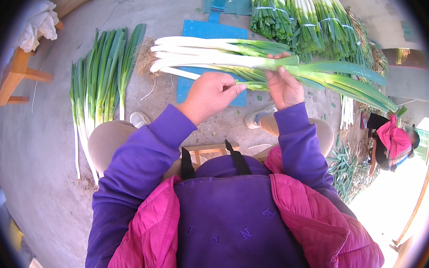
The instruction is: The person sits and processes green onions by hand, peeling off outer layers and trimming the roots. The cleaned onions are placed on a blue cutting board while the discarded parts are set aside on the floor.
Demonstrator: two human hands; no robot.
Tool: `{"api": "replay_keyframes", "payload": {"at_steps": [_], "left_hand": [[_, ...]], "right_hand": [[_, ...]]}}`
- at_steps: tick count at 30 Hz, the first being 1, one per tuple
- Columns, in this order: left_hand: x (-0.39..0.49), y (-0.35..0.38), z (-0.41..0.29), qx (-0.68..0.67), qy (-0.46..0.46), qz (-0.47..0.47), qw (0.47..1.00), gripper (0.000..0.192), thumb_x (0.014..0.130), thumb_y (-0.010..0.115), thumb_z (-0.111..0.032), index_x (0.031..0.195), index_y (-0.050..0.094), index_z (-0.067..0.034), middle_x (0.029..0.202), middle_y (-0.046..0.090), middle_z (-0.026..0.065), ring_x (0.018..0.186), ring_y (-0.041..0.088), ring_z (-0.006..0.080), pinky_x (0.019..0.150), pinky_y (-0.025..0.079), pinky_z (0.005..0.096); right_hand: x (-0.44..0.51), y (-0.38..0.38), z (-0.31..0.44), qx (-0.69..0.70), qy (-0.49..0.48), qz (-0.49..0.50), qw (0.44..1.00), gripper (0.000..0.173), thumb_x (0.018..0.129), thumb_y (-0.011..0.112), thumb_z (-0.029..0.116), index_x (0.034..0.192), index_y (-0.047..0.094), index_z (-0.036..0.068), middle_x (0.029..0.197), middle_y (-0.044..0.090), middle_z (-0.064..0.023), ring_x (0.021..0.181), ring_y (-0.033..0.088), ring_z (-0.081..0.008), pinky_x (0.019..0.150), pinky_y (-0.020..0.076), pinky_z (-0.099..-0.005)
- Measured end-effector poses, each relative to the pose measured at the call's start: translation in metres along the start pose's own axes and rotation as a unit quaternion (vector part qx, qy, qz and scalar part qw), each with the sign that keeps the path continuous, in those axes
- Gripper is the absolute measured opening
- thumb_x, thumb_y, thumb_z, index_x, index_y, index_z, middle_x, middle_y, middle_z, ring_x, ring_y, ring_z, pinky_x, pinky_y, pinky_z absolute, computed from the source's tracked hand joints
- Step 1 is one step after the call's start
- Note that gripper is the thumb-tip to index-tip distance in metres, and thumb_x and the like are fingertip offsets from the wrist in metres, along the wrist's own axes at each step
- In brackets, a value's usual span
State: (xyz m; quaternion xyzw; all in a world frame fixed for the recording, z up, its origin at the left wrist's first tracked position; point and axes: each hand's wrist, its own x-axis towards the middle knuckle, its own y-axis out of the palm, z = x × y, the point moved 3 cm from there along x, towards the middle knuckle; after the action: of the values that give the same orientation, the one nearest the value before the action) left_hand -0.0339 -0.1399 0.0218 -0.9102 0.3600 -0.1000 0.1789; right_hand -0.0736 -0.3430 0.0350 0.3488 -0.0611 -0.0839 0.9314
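Observation:
Several long green onions (pixel 211 59) lie side by side across a blue platform (pixel 214 28), white stalks and roots to the left, leaves to the right. My right hand (pixel 282 81) is under and around the leafy part of the topmost stalks, thumb on top. Just below the stalks, my left hand (pixel 216 94) has its thumb and forefinger closed at the tip of a thin green leaf piece (pixel 253 86); its other fingers are curled. Whether it pinches that piece firmly is hard to tell.
Loose green onions (pixel 104 77) lie on the concrete floor at left. Tied bundles of green onions (pixel 307 26) stand at the upper right. A wooden stool (pixel 17 72) holds a white cloth at far left. A person in pink (pixel 392 139) bends down at far right, near scattered leaves (pixel 343 170).

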Motion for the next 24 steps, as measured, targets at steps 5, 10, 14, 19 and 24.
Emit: {"api": "replay_keyframes", "payload": {"at_steps": [5,10,14,19,24], "left_hand": [[0.004,0.011,0.005,-0.412,-0.131,-0.001,0.902,0.030,0.094,0.060,-0.027,0.114,0.059,-0.004,0.099,0.067,0.0098,0.082,0.063,0.0152,0.071,0.051,0.0289],[0.009,0.005,0.011,-0.602,-0.138,-0.009,0.786,0.035,0.095,0.058,-0.026,0.120,0.056,-0.002,0.113,0.064,0.0138,0.101,0.063,0.0210,0.084,0.052,0.0329],[0.009,0.005,0.014,-0.615,-0.093,-0.042,0.782,0.035,0.094,0.059,-0.022,0.122,0.055,-0.002,0.113,0.065,0.0126,0.105,0.063,0.0232,0.086,0.053,0.0347],[0.012,0.006,0.013,-0.572,-0.064,-0.050,0.816,0.032,0.093,0.061,-0.018,0.121,0.057,-0.002,0.114,0.065,0.0107,0.104,0.063,0.0224,0.084,0.053,0.0336],[0.008,0.005,0.002,-0.415,-0.110,0.012,0.903,0.020,0.088,0.067,-0.016,0.104,0.066,-0.004,0.093,0.068,0.0064,0.089,0.064,0.0163,0.075,0.050,0.0298]], "right_hand": [[-0.003,0.001,0.000,0.076,0.001,-0.005,0.997,0.043,0.083,0.062,-0.006,0.123,0.049,0.004,0.113,0.056,-0.0098,0.124,0.048,-0.0298,0.106,0.0430,-0.0455],[-0.009,0.010,-0.015,0.149,0.037,0.020,0.988,0.040,0.085,0.064,0.000,0.122,0.050,0.003,0.116,0.057,-0.0115,0.124,0.048,-0.0303,0.108,0.0408,-0.0460],[-0.008,0.020,-0.026,0.236,0.055,0.005,0.970,0.035,0.087,0.066,0.007,0.118,0.052,0.001,0.116,0.059,-0.0132,0.125,0.047,-0.0307,0.108,0.0400,-0.0462],[-0.011,0.021,-0.032,0.196,0.042,-0.120,0.972,0.031,0.090,0.063,0.010,0.116,0.052,-0.002,0.117,0.058,-0.0154,0.122,0.050,-0.0305,0.106,0.0412,-0.0448],[-0.003,0.013,-0.013,0.162,-0.015,-0.111,0.980,0.011,0.088,0.060,0.000,0.099,0.058,0.000,0.110,0.062,-0.0130,0.119,0.052,-0.0299,0.109,0.0393,-0.0471]]}}
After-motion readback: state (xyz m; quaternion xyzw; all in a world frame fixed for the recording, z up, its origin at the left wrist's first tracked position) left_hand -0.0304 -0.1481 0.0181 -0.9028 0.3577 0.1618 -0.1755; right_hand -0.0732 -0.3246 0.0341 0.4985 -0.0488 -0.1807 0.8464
